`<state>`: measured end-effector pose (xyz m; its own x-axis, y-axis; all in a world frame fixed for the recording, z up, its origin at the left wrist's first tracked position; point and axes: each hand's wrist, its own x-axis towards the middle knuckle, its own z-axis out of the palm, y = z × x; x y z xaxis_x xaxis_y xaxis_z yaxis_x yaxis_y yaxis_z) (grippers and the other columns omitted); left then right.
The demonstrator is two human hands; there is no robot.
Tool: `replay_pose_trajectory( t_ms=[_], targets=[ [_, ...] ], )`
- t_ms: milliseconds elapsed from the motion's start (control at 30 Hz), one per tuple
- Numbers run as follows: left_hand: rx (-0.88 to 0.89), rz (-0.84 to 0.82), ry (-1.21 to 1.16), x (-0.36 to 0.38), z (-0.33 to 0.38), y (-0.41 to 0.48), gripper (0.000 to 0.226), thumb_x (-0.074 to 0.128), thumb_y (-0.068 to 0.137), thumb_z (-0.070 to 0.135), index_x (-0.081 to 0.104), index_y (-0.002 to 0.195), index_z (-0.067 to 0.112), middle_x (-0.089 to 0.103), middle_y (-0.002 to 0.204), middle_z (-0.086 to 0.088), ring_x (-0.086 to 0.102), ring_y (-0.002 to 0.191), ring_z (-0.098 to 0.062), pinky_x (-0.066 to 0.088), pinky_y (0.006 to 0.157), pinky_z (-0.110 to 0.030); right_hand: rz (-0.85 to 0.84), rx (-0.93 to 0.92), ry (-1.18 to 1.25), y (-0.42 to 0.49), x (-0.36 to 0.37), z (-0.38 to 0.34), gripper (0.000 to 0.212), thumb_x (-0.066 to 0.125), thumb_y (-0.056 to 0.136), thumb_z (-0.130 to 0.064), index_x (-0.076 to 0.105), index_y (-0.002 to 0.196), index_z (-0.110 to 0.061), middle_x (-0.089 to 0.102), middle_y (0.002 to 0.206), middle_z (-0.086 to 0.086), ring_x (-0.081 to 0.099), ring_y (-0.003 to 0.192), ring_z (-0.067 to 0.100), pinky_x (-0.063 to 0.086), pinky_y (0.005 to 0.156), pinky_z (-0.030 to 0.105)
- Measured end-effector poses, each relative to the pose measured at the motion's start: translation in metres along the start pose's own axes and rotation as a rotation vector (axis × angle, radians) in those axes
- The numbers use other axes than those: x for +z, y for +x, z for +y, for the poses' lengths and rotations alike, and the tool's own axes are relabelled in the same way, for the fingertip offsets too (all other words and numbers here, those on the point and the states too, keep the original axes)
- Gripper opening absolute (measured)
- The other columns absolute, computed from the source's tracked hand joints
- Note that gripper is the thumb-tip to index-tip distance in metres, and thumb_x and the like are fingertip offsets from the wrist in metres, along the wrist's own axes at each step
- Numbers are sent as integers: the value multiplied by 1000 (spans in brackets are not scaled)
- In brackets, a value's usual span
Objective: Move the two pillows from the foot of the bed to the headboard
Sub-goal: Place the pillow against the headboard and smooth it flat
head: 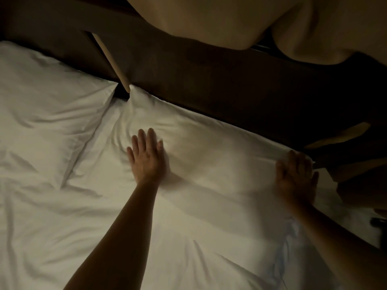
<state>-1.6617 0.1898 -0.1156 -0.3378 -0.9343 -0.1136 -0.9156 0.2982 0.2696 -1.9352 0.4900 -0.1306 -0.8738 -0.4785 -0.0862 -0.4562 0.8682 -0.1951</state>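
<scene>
Two white pillows lie side by side against the dark wooden headboard (209,76). The left pillow (48,97) rests at the upper left, untouched. The right pillow (209,155) lies in the middle under both of my hands. My left hand (146,155) presses flat on its left part, fingers spread and holding nothing. My right hand (296,174) lies on the pillow's far right corner, next to the headboard; its fingers curl over the edge of the fabric.
A white rumpled sheet (62,227) covers the bed below the pillows. A pale slat (113,61) runs down the headboard between the pillows. A beige wall (230,17) rises above. A dark bedside surface (360,185) sits at the right edge.
</scene>
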Motion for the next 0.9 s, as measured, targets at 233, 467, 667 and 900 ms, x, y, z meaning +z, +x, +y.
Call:
replay_pose_trajectory(
  t_ms=[233,467,667,900],
  targets=[
    [517,-54,17,1,59,-46,60,27,108,53,10,163,36,8,172,-2,0,159,-25,13,126,-46,84,-354,98,-51,-1,-117,59,37,109,-43,33,161,-17,33,167,12,31,153,34,21,123,53],
    [158,-19,87,18,-16,-45,58,20,108,56,8,162,40,8,172,4,5,159,-20,13,126,-47,89,-372,-41,-60,23,-78,61,41,108,-48,31,162,-21,36,166,5,35,152,25,22,123,51],
    [90,-59,51,12,-20,-47,59,14,106,59,4,162,41,4,172,7,1,159,-18,11,126,-48,16,-268,-44,-57,17,-38,64,34,107,-50,33,161,-17,39,164,11,38,150,31,23,121,54],
    [229,-1,0,-11,34,-67,60,22,108,56,6,163,38,5,172,-6,3,159,-30,11,126,-48,60,-317,58,-65,-8,-110,63,37,108,-46,28,163,-18,29,168,12,29,154,34,18,124,53]
  ],
)
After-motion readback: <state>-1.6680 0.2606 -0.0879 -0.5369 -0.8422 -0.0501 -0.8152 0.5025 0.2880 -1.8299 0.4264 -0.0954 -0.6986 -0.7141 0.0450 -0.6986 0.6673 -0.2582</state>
